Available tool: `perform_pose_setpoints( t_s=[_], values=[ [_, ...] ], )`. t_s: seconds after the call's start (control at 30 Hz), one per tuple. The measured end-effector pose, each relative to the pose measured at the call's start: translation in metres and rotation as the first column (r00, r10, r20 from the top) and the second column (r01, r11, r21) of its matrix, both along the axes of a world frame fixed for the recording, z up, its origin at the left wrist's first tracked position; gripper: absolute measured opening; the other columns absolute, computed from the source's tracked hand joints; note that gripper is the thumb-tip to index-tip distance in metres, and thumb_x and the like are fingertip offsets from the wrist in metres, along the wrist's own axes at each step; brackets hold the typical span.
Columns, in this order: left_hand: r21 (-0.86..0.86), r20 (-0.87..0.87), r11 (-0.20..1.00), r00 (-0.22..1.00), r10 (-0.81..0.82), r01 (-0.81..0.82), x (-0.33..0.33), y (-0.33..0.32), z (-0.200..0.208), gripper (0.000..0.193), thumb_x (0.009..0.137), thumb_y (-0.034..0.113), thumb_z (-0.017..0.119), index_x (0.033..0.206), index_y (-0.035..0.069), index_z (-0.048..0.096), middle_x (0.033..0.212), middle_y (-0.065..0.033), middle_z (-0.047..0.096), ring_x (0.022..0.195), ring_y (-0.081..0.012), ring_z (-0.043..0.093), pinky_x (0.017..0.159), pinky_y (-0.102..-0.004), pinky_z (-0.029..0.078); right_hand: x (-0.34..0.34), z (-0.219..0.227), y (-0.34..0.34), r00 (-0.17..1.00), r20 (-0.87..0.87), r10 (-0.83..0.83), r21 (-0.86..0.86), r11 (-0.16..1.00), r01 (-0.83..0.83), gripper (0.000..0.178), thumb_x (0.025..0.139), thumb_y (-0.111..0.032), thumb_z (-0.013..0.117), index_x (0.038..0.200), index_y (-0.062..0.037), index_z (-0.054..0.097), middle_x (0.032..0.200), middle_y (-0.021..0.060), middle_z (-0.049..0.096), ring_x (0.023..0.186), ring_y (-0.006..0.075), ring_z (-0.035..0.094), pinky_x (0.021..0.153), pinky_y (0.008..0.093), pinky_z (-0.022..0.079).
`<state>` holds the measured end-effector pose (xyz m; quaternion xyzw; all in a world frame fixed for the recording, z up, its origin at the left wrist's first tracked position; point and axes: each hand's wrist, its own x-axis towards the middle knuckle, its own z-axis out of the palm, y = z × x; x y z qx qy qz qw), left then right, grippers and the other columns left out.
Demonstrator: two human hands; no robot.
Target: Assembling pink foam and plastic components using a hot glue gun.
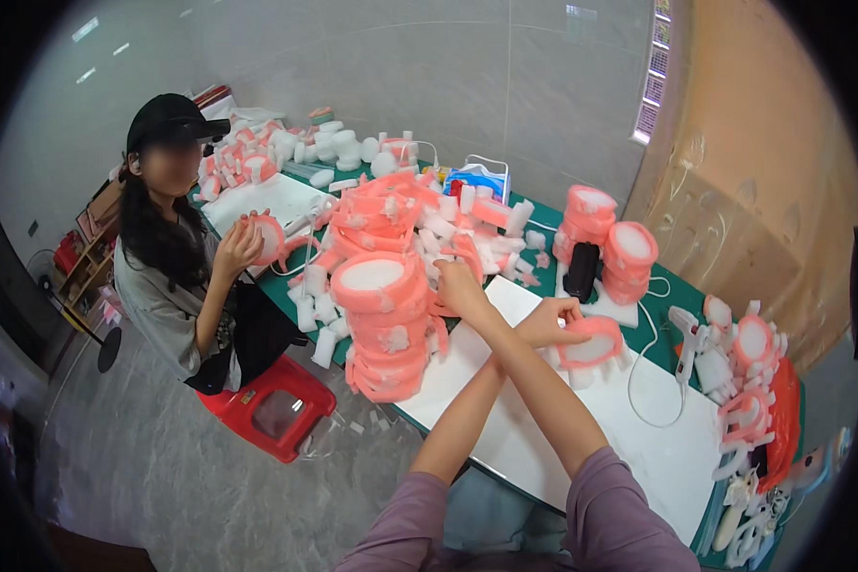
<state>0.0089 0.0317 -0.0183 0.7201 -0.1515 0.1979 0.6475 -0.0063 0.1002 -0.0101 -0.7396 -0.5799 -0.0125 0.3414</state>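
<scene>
My forearms cross over the white board (486, 424), the right above the left. My left hand (547, 324) reaches to the right and is closed on the edge of a foam piece (589, 351), an oval white pad ringed in pink with white stubs beneath. My right hand (460, 290) reaches left into the loose white and pink foam pieces (500, 250), just beside a tall stack of pink-rimmed foam ovals (379, 319). Its fingertips are partly hidden, so what they touch is unclear.
A white glue gun (684, 348) with a cord lies at the right, near more foam pieces (753, 341) and a red plastic bag (782, 429). Behind the board stand two shorter foam stacks (629, 257) and a black object (582, 272). At left, a co-worker (176, 267) sits on a red stool (275, 410), holding foam.
</scene>
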Motion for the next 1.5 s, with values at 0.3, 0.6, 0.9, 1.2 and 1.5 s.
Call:
perform_pose_setpoints(
  t_s=[0.3,0.6,0.9,1.2,1.5],
  values=[
    [0.088,-0.037,0.996,0.999,-0.018,0.021,-0.002,0.021,0.019,0.025,0.062,0.014,0.075,0.067,0.003,0.053,0.066,-0.0016,0.055,0.064,-0.0084,0.048,0.061,-0.0233,0.040,0.026,-0.009,0.057,0.999,0.047,-0.010,0.001,1.000,0.010,0.032,0.068,-0.004,0.050,0.098,-0.0013,0.060,0.088,0.0250,0.059,0.079,0.0374,0.058,0.071,0.0414,0.046],
    [0.087,-0.035,0.995,0.999,-0.035,0.038,-0.004,0.006,0.012,0.026,0.062,0.016,0.075,0.067,0.003,0.052,0.065,-0.0027,0.055,0.063,-0.0095,0.051,0.060,-0.0239,0.040,0.015,-0.021,0.047,0.970,0.191,-0.150,0.214,0.971,0.108,0.020,0.068,-0.015,0.057,0.076,0.0034,0.054,0.070,0.0239,0.054,0.072,0.0415,0.054,0.063,0.0475,0.044],
    [0.117,-0.072,0.992,0.995,0.065,-0.056,-0.013,0.021,0.023,0.022,0.064,0.012,0.072,0.068,0.004,0.053,0.066,-0.0008,0.054,0.067,-0.0070,0.048,0.062,-0.0227,0.038,0.005,0.047,0.037,0.983,-0.122,-0.135,0.300,0.939,0.166,0.027,0.066,-0.010,0.054,0.086,0.0066,0.060,0.066,0.0255,0.057,0.067,0.0376,0.059,0.064,0.0414,0.048],
    [0.096,-0.012,0.992,0.997,0.080,-0.079,-0.005,0.009,0.005,0.024,0.061,0.016,0.074,0.069,0.003,0.055,0.066,-0.0005,0.055,0.064,-0.0094,0.048,0.061,-0.0239,0.039,0.011,0.136,-0.021,0.600,-0.739,0.306,0.492,0.854,0.170,0.022,0.081,-0.010,0.054,0.097,0.0049,0.057,0.073,0.0107,0.061,0.060,0.0135,0.061,0.054,0.0236,0.049],
    [0.219,-0.044,0.972,0.994,0.101,-0.089,-0.012,0.008,0.024,0.024,0.060,0.013,0.073,0.067,0.003,0.052,0.066,-0.0007,0.053,0.067,-0.0094,0.048,0.066,-0.0237,0.039,0.075,0.158,-0.178,0.841,-0.539,0.038,0.415,0.881,0.226,0.023,0.080,-0.010,0.053,0.100,-0.0029,0.063,0.072,0.0081,0.063,0.059,0.0098,0.061,0.051,0.0212,0.046]
  ],
)
